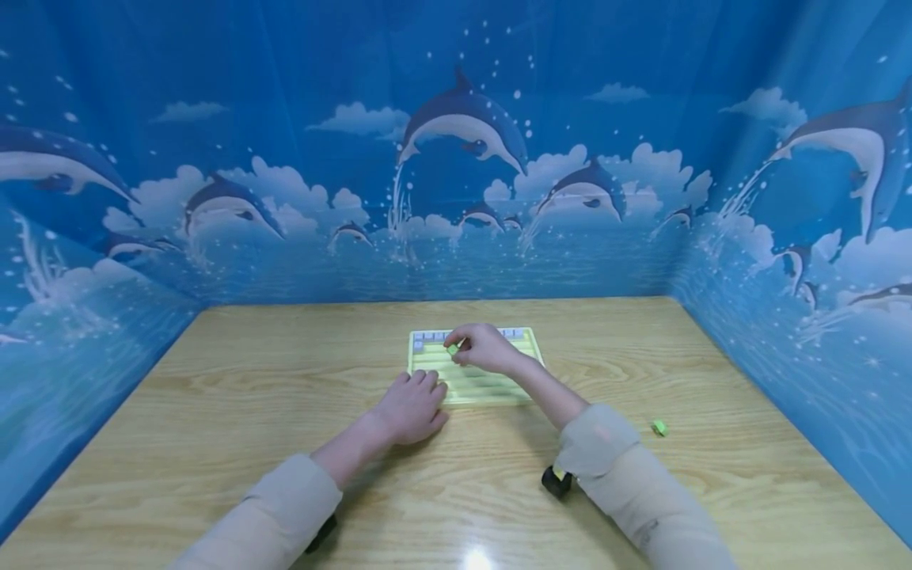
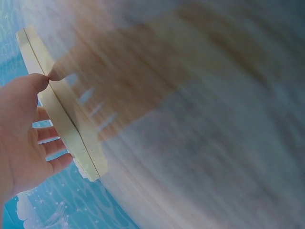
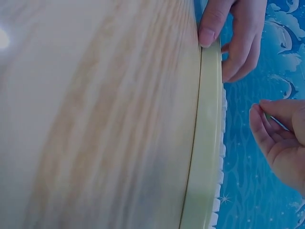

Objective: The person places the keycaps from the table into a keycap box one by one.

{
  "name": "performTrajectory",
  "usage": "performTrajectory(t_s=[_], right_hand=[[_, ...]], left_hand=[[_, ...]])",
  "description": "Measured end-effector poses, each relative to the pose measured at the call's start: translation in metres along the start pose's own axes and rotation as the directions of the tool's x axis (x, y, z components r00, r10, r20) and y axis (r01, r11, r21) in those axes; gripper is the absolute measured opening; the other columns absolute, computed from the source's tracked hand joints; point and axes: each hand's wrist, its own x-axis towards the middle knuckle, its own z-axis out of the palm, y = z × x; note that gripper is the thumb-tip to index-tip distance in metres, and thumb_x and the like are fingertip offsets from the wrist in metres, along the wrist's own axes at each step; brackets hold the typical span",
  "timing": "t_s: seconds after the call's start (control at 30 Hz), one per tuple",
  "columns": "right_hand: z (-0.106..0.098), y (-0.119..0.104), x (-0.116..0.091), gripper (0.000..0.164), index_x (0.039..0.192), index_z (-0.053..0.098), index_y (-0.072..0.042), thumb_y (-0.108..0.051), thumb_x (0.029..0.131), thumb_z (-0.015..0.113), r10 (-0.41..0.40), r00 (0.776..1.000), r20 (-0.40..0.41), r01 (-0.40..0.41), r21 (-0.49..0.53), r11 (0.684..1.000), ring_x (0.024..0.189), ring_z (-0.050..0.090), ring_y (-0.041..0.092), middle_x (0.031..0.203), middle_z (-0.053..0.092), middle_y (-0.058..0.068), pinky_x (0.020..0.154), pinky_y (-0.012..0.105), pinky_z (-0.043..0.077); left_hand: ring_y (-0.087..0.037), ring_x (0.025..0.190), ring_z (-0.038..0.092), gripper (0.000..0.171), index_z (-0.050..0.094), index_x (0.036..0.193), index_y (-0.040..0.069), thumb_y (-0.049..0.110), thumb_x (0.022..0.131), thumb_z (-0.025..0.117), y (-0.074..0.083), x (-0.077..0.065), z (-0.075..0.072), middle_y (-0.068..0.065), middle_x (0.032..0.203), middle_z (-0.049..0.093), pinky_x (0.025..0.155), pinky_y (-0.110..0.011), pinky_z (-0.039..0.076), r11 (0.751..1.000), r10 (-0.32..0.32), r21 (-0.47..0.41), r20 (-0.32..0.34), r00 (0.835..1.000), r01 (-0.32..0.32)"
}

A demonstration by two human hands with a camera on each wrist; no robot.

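A pale yellow-green board (image 1: pixel 484 388) with ridged rows lies flat on the table. Small pale lilac square pieces (image 1: pixel 427 336) line its far row, and one more sits below them at the left. My left hand (image 1: pixel 412 408) grips the board's near left corner, thumb against the front edge and fingers over the top, as the left wrist view shows. Above the board's upper left part, my right hand (image 1: pixel 486 348) pinches a small green piece (image 1: pixel 453 349) between thumb and fingertips. In the right wrist view only a sliver of that piece shows between the fingers.
Another small green piece (image 1: pixel 659 427) lies on the wooden table (image 1: pixel 285 364) to the right, beyond my right forearm. A blue curtain (image 1: pixel 321 261) with dolphins borders the table at the back and both sides. Dark wrist cameras (image 1: pixel 556 481) sit under my sleeves.
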Motion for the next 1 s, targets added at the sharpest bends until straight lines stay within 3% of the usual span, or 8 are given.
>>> performTrajectory(t_s=[0.17, 0.43, 1.0], right_hand=[[0.004, -0.004, 0.005, 0.029, 0.109, 0.062, 0.005, 0.002, 0.080, 0.065, 0.017, 0.999, -0.036, -0.017, 0.014, 1.000, 0.070, 0.062, 0.015, 0.087, 0.065, 0.008, 0.064, 0.025, 0.052], [0.008, -0.002, 0.014, 0.024, 0.103, 0.065, 0.002, -0.005, 0.081, 0.069, -0.007, 0.996, -0.085, -0.002, -0.104, 0.995, 0.073, 0.056, 0.013, 0.082, 0.062, 0.003, 0.065, 0.023, 0.048], [0.016, 0.004, 0.036, 0.019, 0.098, 0.066, 0.005, 0.002, 0.079, 0.067, 0.037, 0.994, -0.099, -0.047, -0.105, 0.993, 0.072, 0.062, 0.015, 0.088, 0.066, 0.011, 0.062, 0.021, 0.050]], left_hand=[[-0.026, 0.104, 0.048, 0.048, 0.054, 0.123, 0.003, 0.041, 0.094, 0.047, -0.001, 0.000, 0.001, -0.012, 0.114, 0.051, 0.087, -0.041, 0.042, 1.000, 0.005, 0.013, -0.006, 1.000, -0.005], [-0.025, 0.104, 0.049, 0.048, 0.054, 0.122, 0.004, 0.042, 0.094, 0.046, 0.000, 0.001, 0.000, -0.011, 0.113, 0.051, 0.085, -0.040, 0.042, 0.999, 0.002, 0.036, 0.001, 1.000, -0.002], [-0.026, 0.106, 0.048, 0.049, 0.053, 0.124, 0.003, 0.041, 0.094, 0.047, 0.001, 0.000, 0.001, -0.012, 0.116, 0.051, 0.087, -0.041, 0.042, 1.000, 0.004, 0.029, 0.004, 1.000, -0.004]])
